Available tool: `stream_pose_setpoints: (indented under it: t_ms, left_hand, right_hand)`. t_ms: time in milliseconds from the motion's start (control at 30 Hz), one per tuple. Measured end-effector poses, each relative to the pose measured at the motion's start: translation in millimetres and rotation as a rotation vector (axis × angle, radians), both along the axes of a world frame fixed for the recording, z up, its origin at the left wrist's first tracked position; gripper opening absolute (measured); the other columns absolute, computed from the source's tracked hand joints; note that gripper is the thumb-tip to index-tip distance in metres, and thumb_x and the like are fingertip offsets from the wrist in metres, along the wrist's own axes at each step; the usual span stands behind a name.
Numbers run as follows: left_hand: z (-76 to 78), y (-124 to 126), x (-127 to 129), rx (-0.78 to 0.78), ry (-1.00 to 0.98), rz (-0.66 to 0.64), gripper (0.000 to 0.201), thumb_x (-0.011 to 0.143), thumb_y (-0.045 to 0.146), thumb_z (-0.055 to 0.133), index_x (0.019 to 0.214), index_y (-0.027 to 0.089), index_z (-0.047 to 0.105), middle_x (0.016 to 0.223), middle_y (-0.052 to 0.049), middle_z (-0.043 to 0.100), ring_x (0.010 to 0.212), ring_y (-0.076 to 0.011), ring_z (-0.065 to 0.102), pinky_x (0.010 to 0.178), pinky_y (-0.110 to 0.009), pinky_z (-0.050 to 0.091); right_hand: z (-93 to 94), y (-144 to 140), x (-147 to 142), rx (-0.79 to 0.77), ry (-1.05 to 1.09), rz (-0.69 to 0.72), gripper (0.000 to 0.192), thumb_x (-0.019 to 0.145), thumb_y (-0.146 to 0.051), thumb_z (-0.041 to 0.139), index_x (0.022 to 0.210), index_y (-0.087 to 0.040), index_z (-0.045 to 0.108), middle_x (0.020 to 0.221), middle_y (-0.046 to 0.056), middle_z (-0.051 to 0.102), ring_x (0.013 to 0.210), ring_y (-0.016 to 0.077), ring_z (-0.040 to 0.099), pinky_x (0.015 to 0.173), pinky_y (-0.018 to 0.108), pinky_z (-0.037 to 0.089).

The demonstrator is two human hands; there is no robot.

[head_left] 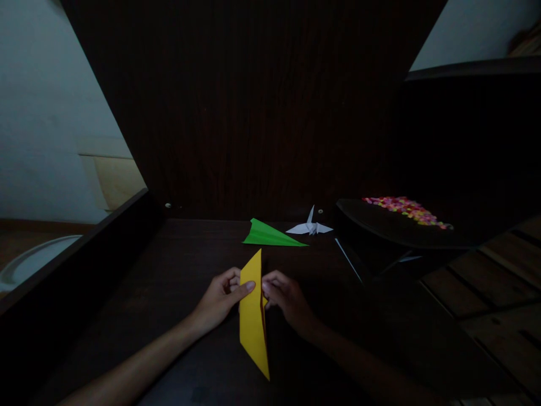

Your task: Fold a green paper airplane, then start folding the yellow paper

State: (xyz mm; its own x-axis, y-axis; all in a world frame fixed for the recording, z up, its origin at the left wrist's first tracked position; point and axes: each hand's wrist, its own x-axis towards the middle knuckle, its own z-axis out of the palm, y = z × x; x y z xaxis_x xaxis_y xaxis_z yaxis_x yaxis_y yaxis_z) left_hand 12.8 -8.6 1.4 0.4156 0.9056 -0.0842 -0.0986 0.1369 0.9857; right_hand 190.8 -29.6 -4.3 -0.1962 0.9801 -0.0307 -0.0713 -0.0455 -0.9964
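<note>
A folded sheet of yellow paper (252, 321) stands on end above the dark tabletop, pointed at its top and bottom. My left hand (226, 294) grips its left side, thumb flat on the face and fingers behind. At the right edge, the curled fingers of my right hand (282, 292) pinch the paper, where a small yellow tip pokes out. Just beyond my hands lies a green paper plane (270, 234). Beside the plane sits a white paper crane (310, 226) with its wings spread.
Small pink, red and yellow pieces (408, 211) lie on a dark raised surface (372, 223) at the right. A thin white strip (348, 260) rests near it. A dark upright panel (253, 113) closes off the back, and a low side board (84, 248) borders the left.
</note>
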Motion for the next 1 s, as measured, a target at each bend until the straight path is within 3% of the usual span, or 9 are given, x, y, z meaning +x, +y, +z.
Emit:
stream_pose_setpoints:
  t_ms: [167, 333, 400, 533, 633, 800, 1000]
  left_hand:
    - [-1.3, 0, 2, -0.015, -0.021, 0.1, 0.038, 0.068, 0.045, 0.079, 0.075, 0.016, 0.056, 0.068, 0.002, 0.063, 0.061, -0.0123, 0.058, 0.058, -0.023, 0.046]
    - [4.3, -2, 2, -0.014, -0.06, 0.142, 0.033, 0.075, 0.045, 0.074, 0.076, 0.016, 0.06, 0.067, 0.003, 0.059, 0.06, -0.011, 0.056, 0.056, -0.021, 0.044]
    - [6.9, -4, 0, -0.012, -0.094, 0.109, 0.03, 0.078, 0.043, 0.072, 0.091, 0.017, 0.064, 0.077, 0.0, 0.063, 0.066, -0.0127, 0.059, 0.057, -0.021, 0.045]
    - [6.7, -7, -2, -0.036, -0.207, -0.034, 0.045, 0.078, 0.032, 0.073, 0.12, 0.024, 0.059, 0.111, -0.007, 0.062, 0.079, -0.017, 0.064, 0.065, -0.026, 0.051]
    - [3.0, -7, -3, -0.064, -0.264, -0.088, 0.041, 0.083, 0.031, 0.068, 0.122, 0.025, 0.058, 0.124, -0.008, 0.056, 0.079, -0.0164, 0.065, 0.068, -0.029, 0.054]
    - [1.9, -7, 0, -0.019, -0.22, -0.097, 0.04, 0.084, 0.03, 0.069, 0.121, 0.025, 0.056, 0.127, -0.009, 0.055, 0.081, -0.0174, 0.067, 0.069, -0.031, 0.057]
    - [4.2, -9, 2, 0.038, -0.14, -0.095, 0.041, 0.087, 0.031, 0.064, 0.124, 0.025, 0.049, 0.128, -0.009, 0.052, 0.076, -0.0153, 0.067, 0.071, -0.033, 0.057]
  right_hand:
    - [1.6, -9, -5, -0.006, 0.041, 0.016, 0.043, 0.068, -0.025, 0.075, 0.103, -0.022, 0.05, 0.076, -0.004, 0.055, 0.065, 0.0111, 0.057, 0.061, 0.024, 0.044]
    - [0.8, -6, -2, -0.025, 0.048, -0.016, 0.038, 0.067, -0.027, 0.074, 0.096, -0.021, 0.05, 0.074, -0.004, 0.056, 0.064, 0.0121, 0.058, 0.06, 0.024, 0.044]
    - [0.0, -3, 0, -0.014, 0.076, -0.039, 0.039, 0.068, -0.029, 0.074, 0.097, -0.021, 0.05, 0.073, -0.004, 0.056, 0.065, 0.013, 0.06, 0.061, 0.025, 0.045]
    - [-3.0, 2, 5, 0.004, 0.069, -0.073, 0.036, 0.07, -0.032, 0.073, 0.097, -0.022, 0.052, 0.074, -0.003, 0.059, 0.068, 0.0152, 0.062, 0.063, 0.027, 0.047]
    - [-4.8, 2, 5, 0.057, -0.022, -0.123, 0.024, 0.074, -0.033, 0.069, 0.09, -0.021, 0.055, 0.079, 0.001, 0.062, 0.076, 0.0179, 0.062, 0.067, 0.029, 0.049]
    - [-3.2, 0, 4, 0.284, -0.294, -0.217, 0.016, 0.079, -0.028, 0.062, 0.093, -0.021, 0.064, 0.092, 0.004, 0.06, 0.08, 0.017, 0.056, 0.072, 0.031, 0.047]
    - [1.6, -5, 4, 0.18, -0.178, -0.121, 0.033, 0.076, -0.028, 0.068, 0.106, -0.021, 0.055, 0.087, 0.002, 0.064, 0.08, 0.0178, 0.061, 0.072, 0.031, 0.049]
